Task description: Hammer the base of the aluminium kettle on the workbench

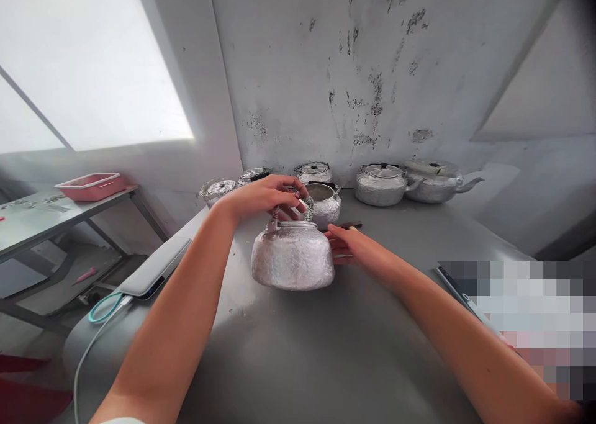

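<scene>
A silver hammered-metal kettle (293, 256) is in front of me over the grey table. Its short cord-wrapped handle stands up from the rim. My left hand (274, 194) comes over the top, fingers curled around the handle. From the right, my right hand (347, 244) presses against the kettle's side, its fingertips partly hidden behind the body. Just behind stands an open silver pot (326, 210) without a lid. A dark, narrow object (350, 225) lies beyond my right hand. Whether the held kettle's base touches the table I cannot tell.
Along the wall stand several lidded kettles, among them one with a long spout (433, 185) and another (380, 185) beside it. A white power bank (156, 269) with a cable lies at the table's left edge. A pink basket (90, 187) rests on a side table.
</scene>
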### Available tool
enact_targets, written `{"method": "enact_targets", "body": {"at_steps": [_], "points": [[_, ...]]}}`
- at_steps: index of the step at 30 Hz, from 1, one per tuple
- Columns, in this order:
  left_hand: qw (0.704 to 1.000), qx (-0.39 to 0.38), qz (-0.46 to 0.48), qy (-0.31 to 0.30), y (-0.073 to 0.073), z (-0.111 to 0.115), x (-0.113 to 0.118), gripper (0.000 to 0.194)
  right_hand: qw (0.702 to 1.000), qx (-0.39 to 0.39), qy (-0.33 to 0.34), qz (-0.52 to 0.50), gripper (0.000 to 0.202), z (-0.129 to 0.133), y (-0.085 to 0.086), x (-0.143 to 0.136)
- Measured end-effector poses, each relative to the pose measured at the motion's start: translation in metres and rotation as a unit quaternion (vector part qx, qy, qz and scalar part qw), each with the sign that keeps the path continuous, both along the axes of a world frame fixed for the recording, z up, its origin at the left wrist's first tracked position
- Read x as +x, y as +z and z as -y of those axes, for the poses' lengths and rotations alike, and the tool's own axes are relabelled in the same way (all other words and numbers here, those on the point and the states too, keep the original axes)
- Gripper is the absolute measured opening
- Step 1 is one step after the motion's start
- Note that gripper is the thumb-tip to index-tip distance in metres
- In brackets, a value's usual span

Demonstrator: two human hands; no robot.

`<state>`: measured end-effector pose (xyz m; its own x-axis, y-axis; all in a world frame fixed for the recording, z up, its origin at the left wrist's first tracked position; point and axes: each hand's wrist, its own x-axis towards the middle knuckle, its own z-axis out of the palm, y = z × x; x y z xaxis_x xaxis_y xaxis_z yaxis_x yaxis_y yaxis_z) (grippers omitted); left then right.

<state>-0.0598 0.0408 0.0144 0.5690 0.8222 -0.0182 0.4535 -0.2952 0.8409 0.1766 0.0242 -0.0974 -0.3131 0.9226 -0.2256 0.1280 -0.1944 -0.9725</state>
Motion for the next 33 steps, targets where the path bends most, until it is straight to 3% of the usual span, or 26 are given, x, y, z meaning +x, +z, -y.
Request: {"method": "enact_targets", "body": {"at_steps": [6,14,21,25,33], "points": [[1.0,0.011,0.015,-0.01,0.006,0.01,0.003,0.025,0.998,0.019,-0.033,0.052,0.025,0.0,0.004,0.001],[0.998,0.055,0.031,-0.01,0.01,0.018,0.008,0.031,0.989,0.048,-0.09,0.103,0.032,-0.003,0.001,0.003],[0.998,0.061,0.035,-0.003,0.01,0.019,0.008,0.03,0.984,0.107,-0.081,0.118,0.027,-0.006,-0.002,0.006],[0.997,0.066,0.021,0.018,0.009,0.015,0.007,0.019,0.981,0.128,-0.079,0.12,0.026,-0.005,-0.003,0.008],[0.997,0.065,0.005,0.051,0.008,0.012,0.007,0.014,0.989,0.119,-0.07,0.061,0.03,-0.004,-0.003,0.005]]}}
